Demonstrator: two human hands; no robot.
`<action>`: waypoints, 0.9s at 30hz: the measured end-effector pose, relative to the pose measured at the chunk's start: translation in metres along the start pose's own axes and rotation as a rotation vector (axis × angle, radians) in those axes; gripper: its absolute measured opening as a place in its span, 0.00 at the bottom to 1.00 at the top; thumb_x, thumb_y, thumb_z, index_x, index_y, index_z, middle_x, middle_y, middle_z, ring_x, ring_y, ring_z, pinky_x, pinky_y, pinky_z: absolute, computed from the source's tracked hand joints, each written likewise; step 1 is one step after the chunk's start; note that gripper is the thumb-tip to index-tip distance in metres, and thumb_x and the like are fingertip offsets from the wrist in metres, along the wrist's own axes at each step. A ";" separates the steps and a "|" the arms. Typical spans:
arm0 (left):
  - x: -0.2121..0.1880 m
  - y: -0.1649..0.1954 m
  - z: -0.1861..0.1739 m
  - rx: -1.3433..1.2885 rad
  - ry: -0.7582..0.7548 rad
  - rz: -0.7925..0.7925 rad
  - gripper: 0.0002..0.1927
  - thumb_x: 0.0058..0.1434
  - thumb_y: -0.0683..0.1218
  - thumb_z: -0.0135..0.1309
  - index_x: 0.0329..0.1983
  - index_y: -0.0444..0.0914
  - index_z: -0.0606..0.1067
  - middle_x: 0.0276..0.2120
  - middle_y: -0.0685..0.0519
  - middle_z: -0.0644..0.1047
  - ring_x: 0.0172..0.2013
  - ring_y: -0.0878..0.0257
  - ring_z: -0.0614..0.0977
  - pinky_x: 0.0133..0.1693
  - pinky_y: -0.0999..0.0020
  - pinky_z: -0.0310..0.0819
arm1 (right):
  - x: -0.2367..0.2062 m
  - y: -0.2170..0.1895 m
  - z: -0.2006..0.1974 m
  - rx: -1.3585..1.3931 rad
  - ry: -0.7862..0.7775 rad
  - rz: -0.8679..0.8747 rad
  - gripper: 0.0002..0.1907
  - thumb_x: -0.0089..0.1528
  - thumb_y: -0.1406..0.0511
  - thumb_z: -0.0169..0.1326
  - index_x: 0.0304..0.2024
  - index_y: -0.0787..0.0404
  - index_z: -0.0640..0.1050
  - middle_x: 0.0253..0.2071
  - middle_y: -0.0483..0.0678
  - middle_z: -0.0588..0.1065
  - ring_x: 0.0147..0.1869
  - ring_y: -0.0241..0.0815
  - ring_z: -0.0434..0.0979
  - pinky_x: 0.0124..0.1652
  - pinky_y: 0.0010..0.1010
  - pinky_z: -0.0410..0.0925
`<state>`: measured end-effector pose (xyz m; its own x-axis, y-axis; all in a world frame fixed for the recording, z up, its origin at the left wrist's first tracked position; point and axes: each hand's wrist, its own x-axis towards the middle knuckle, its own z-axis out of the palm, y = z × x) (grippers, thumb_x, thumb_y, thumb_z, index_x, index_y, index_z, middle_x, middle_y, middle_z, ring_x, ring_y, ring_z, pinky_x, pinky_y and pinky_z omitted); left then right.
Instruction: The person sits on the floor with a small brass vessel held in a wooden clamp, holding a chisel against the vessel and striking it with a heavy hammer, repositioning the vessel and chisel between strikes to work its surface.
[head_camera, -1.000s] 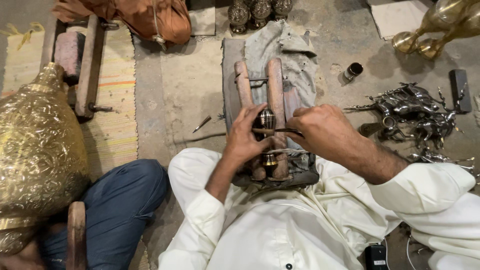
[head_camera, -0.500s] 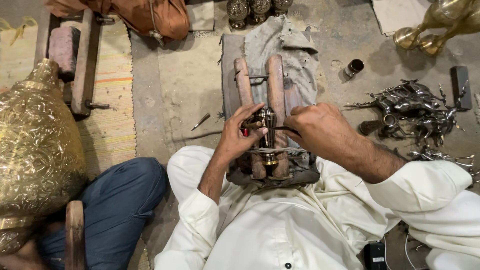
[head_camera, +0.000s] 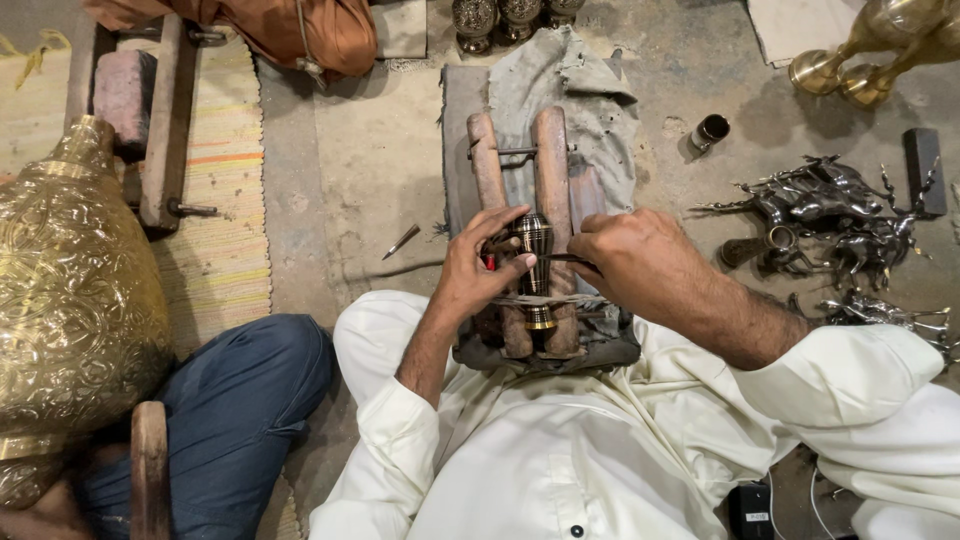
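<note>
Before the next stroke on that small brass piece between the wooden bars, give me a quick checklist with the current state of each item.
1. Brass piece seated between the two wooden bars: ok, it lies in the gap.
2. Left hand steadying the piece: ok, fingers rest on it.
3. Right hand gripping the thin tool: ok, the tip points at the piece.
4. Tip actually touching the metal: cannot tell, fingers hide the contact.
5. Left fingers out of the tool's line: not ok, they sit right beside the tip.
6. Cloth flat under the bars: ok.
</note>
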<state>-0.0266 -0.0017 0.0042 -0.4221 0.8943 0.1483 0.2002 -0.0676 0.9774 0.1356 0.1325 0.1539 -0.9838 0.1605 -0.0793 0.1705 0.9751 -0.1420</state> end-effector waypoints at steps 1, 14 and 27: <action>0.000 0.001 0.000 -0.005 0.000 -0.002 0.33 0.56 0.42 0.67 0.66 0.45 0.73 0.64 0.48 0.74 0.63 0.57 0.77 0.63 0.61 0.75 | 0.000 0.000 0.000 0.003 0.000 -0.001 0.08 0.58 0.61 0.60 0.36 0.59 0.83 0.32 0.52 0.79 0.36 0.55 0.81 0.36 0.46 0.73; -0.001 0.004 -0.001 -0.021 0.000 0.012 0.33 0.56 0.41 0.67 0.66 0.43 0.73 0.62 0.49 0.75 0.62 0.57 0.77 0.64 0.61 0.74 | -0.002 0.003 0.004 0.000 0.005 -0.007 0.07 0.58 0.63 0.60 0.36 0.59 0.83 0.31 0.51 0.78 0.34 0.54 0.81 0.35 0.45 0.74; -0.002 0.007 -0.002 -0.007 0.007 -0.030 0.32 0.54 0.43 0.69 0.64 0.43 0.74 0.60 0.49 0.75 0.56 0.59 0.80 0.59 0.62 0.78 | -0.003 0.012 0.014 -0.025 0.075 -0.137 0.05 0.59 0.67 0.59 0.35 0.62 0.82 0.31 0.49 0.78 0.29 0.48 0.81 0.29 0.39 0.75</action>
<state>-0.0260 -0.0043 0.0108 -0.4338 0.8929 0.1202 0.1814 -0.0441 0.9824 0.1415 0.1420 0.1386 -0.9993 0.0359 0.0128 0.0341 0.9919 -0.1221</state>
